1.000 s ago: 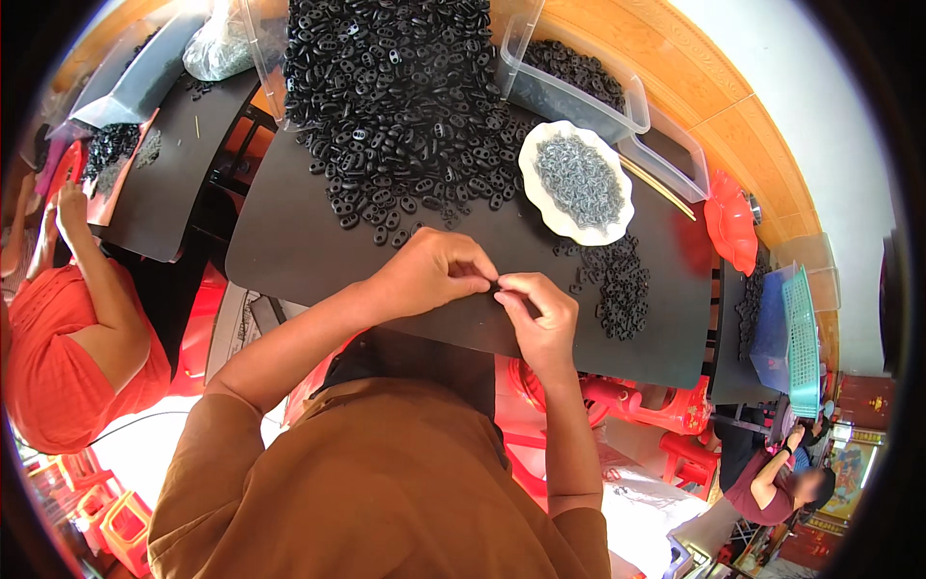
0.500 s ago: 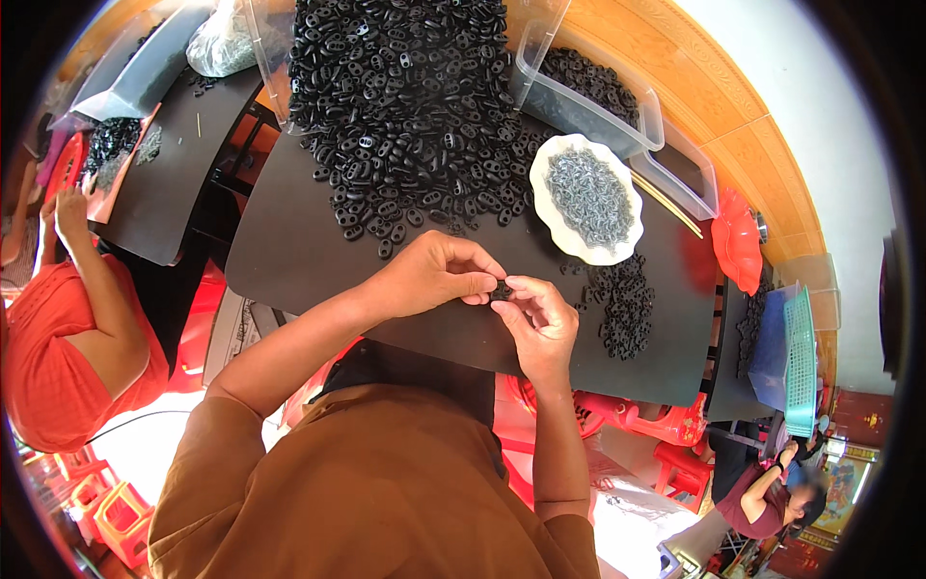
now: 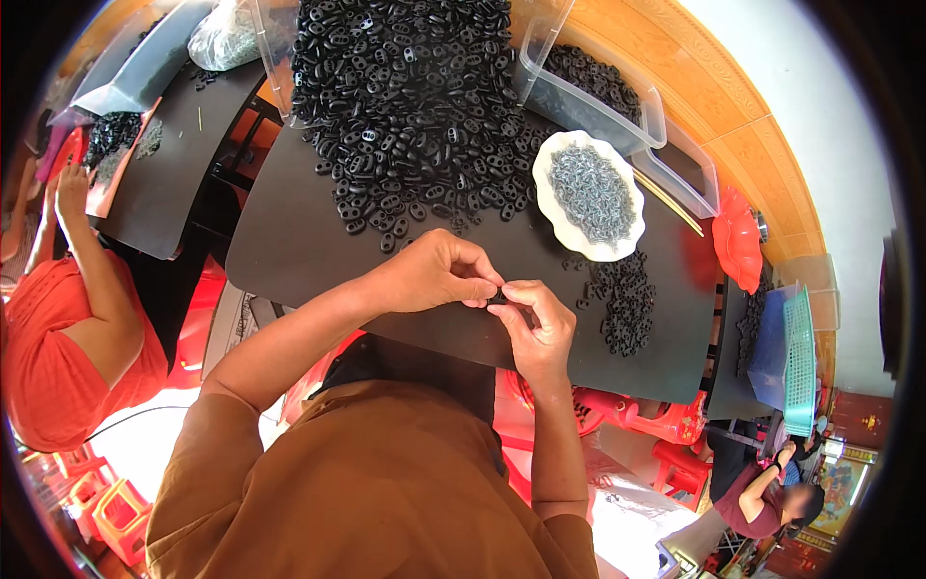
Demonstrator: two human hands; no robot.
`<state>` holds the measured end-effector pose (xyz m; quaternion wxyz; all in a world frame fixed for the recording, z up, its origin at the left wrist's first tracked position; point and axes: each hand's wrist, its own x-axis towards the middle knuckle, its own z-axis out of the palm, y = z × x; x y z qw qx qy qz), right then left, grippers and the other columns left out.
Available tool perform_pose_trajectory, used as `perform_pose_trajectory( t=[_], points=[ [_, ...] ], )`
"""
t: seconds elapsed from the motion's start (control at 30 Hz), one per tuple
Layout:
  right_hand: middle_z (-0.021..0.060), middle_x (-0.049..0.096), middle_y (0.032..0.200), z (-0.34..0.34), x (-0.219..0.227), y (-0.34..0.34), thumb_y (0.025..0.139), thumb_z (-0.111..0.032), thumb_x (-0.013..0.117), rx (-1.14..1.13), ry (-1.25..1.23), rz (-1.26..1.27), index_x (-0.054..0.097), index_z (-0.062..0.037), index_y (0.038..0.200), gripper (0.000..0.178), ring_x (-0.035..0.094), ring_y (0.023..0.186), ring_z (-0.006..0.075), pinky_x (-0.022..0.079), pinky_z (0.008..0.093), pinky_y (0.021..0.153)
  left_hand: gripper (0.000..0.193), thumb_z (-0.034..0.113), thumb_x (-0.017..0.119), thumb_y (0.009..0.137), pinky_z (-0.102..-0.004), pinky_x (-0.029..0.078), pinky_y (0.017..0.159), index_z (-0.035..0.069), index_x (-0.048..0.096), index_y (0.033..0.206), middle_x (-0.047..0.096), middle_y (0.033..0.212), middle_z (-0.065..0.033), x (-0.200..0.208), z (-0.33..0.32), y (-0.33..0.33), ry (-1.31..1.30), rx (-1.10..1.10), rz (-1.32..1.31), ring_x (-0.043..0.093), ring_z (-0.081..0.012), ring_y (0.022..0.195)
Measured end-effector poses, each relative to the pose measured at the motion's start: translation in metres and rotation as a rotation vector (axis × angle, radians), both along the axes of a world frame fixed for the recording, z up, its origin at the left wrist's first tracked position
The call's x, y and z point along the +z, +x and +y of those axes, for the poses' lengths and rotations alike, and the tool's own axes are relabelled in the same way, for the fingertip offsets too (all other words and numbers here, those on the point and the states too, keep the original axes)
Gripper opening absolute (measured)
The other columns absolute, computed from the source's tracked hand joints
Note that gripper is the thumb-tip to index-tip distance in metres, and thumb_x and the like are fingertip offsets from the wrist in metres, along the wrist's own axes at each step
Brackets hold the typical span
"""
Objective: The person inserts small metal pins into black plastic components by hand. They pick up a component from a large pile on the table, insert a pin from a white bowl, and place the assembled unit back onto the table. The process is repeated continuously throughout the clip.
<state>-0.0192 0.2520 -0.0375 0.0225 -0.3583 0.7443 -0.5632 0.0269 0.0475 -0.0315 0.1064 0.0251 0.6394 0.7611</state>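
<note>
Left hand point(image 3: 439, 274): I saw its thumb and forefinger pinched nearly closed on a small black piece point(image 3: 497, 298).
Right hand point(image 3: 541, 323): its thumb and forefinger gripped the same piece from the right, tips slightly parted around it.
Black piece: it sat between both hands' fingertips, over the dark table point(image 3: 289, 236), mostly hidden.
Heap point(image 3: 410, 116): black two-holed pieces spread beyond the hands.
White scalloped bowl point(image 3: 557, 224): it held small clear bits point(image 3: 590, 193), near a pile of little dark pieces point(image 3: 627, 304).

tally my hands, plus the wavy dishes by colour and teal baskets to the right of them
Hands, left hand and right hand: 2
White wavy dish: 1
Red wavy dish: 1
Teal basket: 1
Total: 5
</note>
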Motion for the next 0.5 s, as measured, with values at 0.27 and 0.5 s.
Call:
perform_pose_trajectory(
  t=[0.27,0.5],
  points=[
    [0.0126,0.070,0.090,-0.0008,0.0052,0.0011,0.077,0.009,0.077,-0.006,0.023,0.106,0.065,0.0015,0.094,0.022,0.069,0.076,0.0200,0.056,0.0304,0.067,0.012,0.008,0.069,0.092,-0.0265,0.056,0.073,-0.003,0.073,0.094,0.072,0.082,-0.0073,-0.0023,0.0005,0.0002,0.020,0.005,-0.015,0.066,-0.0105,0.076],
    [0.0130,0.070,0.093,-0.0030,0.0091,0.0034,0.076,0.010,0.078,0.018,0.014,0.131,0.065,0.0016,0.099,0.028,0.070,0.076,0.0197,0.057,0.0299,0.068,0.013,0.009,0.070,0.092,-0.0263,0.054,0.072,-0.003,0.073,0.094,0.071,0.083,-0.0068,0.0004,0.0020,0.0018,0.062,0.037,-0.023,0.065,-0.0097,0.076]
  ],
)
